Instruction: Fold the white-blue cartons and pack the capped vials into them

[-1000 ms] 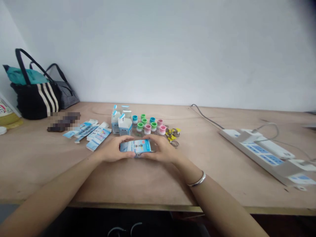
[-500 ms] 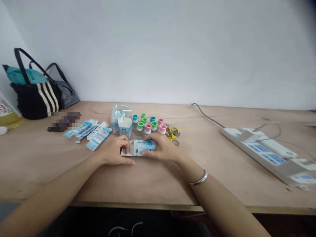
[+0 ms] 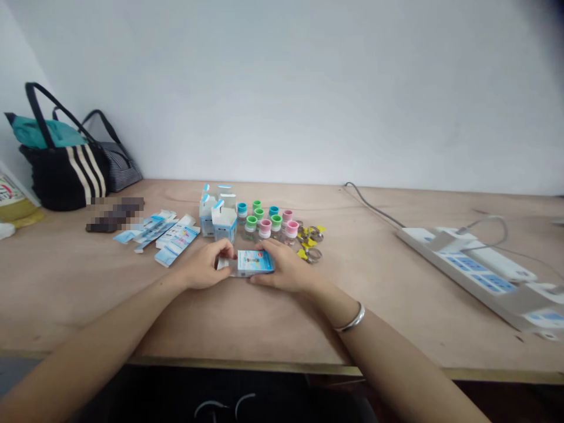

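Observation:
A small blue-and-white cardboard box [image 3: 254, 262] lies on its side on the table, its printed face up. My right hand [image 3: 286, 267] grips the box's right end between thumb and fingers. At the left end, my left hand [image 3: 209, 264] pinches the white end flaps, partly hiding them. Just behind stand several opened boxes [image 3: 224, 223] with their tops up. Beside these are several small clear bottles with green, blue and pink caps [image 3: 265, 228]. To the left lie flattened blue-and-white cartons [image 3: 178, 239].
Metal rings with yellow tabs [image 3: 312, 238] lie right of the bottles. A white power strip [image 3: 476, 276] with plugs and a grey cable [image 3: 374, 205] occupies the right side. Bags [image 3: 66, 170], a dark blurred item [image 3: 117, 216] and a yellow-bottomed container [image 3: 15, 202] stand left.
The box has turned so a different printed face is up. My left fingers have closed in on its flap end, and my right hand has shifted slightly left.

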Demonstrator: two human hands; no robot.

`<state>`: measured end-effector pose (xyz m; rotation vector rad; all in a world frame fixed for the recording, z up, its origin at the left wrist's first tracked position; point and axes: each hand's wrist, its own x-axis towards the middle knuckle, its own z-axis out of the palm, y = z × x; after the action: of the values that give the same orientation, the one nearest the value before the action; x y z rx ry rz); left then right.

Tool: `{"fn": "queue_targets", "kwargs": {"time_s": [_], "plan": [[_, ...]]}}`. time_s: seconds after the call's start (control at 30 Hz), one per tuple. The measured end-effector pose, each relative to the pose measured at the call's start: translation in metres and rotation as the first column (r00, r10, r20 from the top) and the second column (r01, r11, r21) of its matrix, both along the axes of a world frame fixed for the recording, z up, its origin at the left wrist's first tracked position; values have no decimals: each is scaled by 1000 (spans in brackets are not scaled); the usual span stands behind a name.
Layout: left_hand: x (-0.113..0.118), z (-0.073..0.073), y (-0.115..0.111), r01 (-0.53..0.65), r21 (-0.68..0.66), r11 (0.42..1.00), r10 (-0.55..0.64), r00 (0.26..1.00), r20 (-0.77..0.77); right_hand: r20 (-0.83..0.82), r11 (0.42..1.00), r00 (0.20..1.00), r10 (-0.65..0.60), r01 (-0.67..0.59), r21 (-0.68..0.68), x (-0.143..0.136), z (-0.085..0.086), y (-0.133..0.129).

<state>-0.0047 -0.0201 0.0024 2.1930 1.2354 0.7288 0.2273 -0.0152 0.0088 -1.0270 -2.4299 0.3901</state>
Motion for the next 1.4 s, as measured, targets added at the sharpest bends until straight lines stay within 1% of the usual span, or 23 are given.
{"fn": "queue_targets", "kwargs": {"time_s": [0.07, 0.17, 0.2, 0.27, 0.37, 0.43, 0.53, 0.67, 0.77, 0.87, 0.93, 1.0, 1.1, 1.17, 1.2, 1.23, 1.27, 1.3, 1.37, 1.4], "plan": [[-9, -1, 4, -29, -96, 995, 36, 997, 69, 6, 1000, 1000, -6, 6, -3, 0, 0, 0], [-21, -4, 9, -7, -283, 959, 62, 981, 186, 9, 1000, 1000, -9, 9, -8, 0, 1, -1], [-23, -4, 10, 2, -331, 944, 75, 973, 218, 8, 1000, 1000, -6, 6, -10, 0, 1, -2], [-23, -3, 12, 12, -383, 924, 105, 953, 284, 4, 1000, 1000, -1, 1, -13, -1, 1, -2], [-19, -2, 12, 55, -406, 912, 116, 916, 384, -2, 1000, 1000, -3, 3, -18, -1, 1, -3], [-14, -2, 11, 96, -423, 901, 94, 908, 408, 2, 1000, 1000, -3, 3, -19, -2, 1, -4], [-8, -4, 9, 125, -431, 894, 77, 903, 423, 12, 1000, 1000, -1, 1, -11, -2, 2, -4], [-4, -7, 7, 148, -390, 909, 61, 878, 475, 32, 1000, 999, -4, 4, -2, -3, 2, -4], [-4, -8, 5, 183, -364, 913, 19, 873, 487, 35, 1000, 999, -12, 12, -2, -2, 2, -4], [0, -8, 0, 210, -305, 929, -31, 864, 502, 4, 1000, 1000, 0, 0, -3, -3, 3, -5], [6, -7, -5, 222, -245, 944, -79, 871, 485, -29, 1000, 999, 21, -21, 6, -4, 4, -6], [11, -3, -9, 207, -173, 963, -121, 906, 406, -51, 999, 998, 38, -37, 16, -6, 4, -8], [9, 8, -12, 125, -48, 991, -116, 981, 156, -76, 998, 995, 57, -55, 29, -8, 4, -10], [-3, 19, -11, 100, -4, 995, -100, 995, -23, -105, 997, 992, 68, -63, 47, -7, 2, -9], [-13, 25, -10, 104, -14, 994, -105, 990, -93, -119, 996, 990, 69, -63, 57, -6, 2, -8], [-25, 30, -8, 119, -62, 991, -127, 982, -140, -130, 996, 989, 68, -60, 64, -4, 1, -7], [-37, 35, -6, 113, -120, 986, -131, 978, -161, -136, 996, 989, 65, -56, 66, -2, 0, -6], [-50, 39, -3, 78, -169, 982, -106, 981, -162, -136, 997, 989, 62, -54, 63, 0, 0, -5], [-71, 42, 3, 18, -251, 968, -37, 997, -71, -124, 998, 991, 55, -51, 40, 3, 0, -3], [-78, 42, 6, -20, -254, 967, 15, 1000, -22, -114, 998, 992, 54, -51, 26, 3, 0, -3]]}}
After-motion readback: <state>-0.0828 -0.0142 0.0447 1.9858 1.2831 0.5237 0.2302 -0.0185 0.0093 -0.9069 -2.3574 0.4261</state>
